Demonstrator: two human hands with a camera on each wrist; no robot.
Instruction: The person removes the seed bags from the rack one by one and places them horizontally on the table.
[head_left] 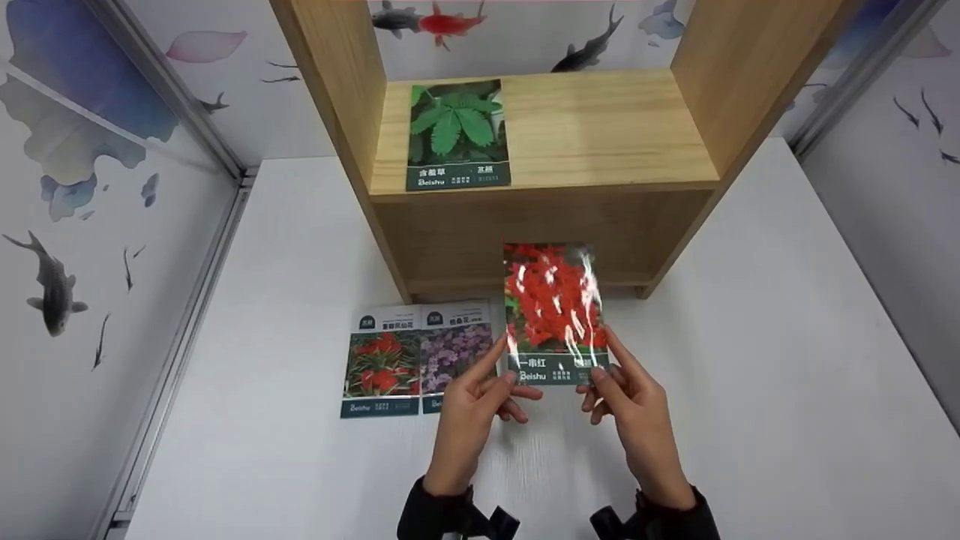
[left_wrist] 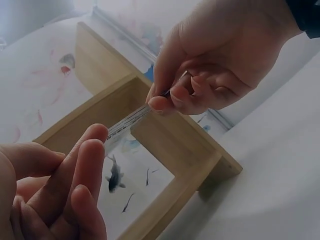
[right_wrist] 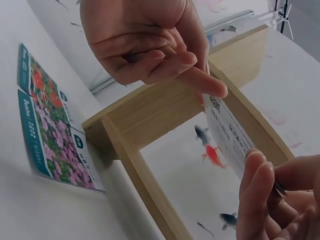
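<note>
A glossy seed packet with red flowers (head_left: pixel 553 300) is held up in front of the wooden shelf. My left hand (head_left: pixel 474 405) pinches its lower left edge between thumb and fingers, and my right hand (head_left: pixel 636 409) pinches the lower right edge the same way. In the right wrist view the packet's back (right_wrist: pixel 227 132) shows printed text and a code. Nearest to my left hand, two more packets lie side by side on the white table: one with red blooms (head_left: pixel 381 364) and one with purple flowers (head_left: pixel 454 349), partly hidden by that hand.
The wooden shelf (head_left: pixel 600 127) stands at the back of the white table (head_left: pixel 780 390). On its upper board, at the left, lies a green-leaf packet (head_left: pixel 459 135). Panels printed with fish (head_left: pixel 56 289) enclose both sides and the back.
</note>
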